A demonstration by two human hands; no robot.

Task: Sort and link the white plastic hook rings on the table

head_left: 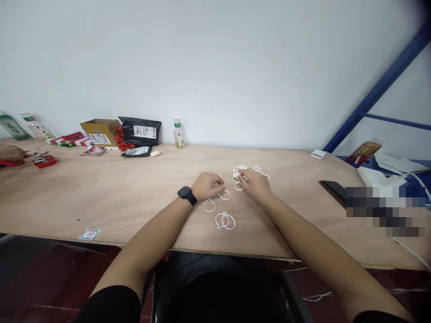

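On the wooden table (134,193), the left hand (206,185) curls narrowly, the right hand (256,183) bends downward; I cannot tell whether either grips. The right partly hides a white ring cluster (235,176). Near the left wrist, a flat round ring (209,211) points its clip (209,200) wallward.
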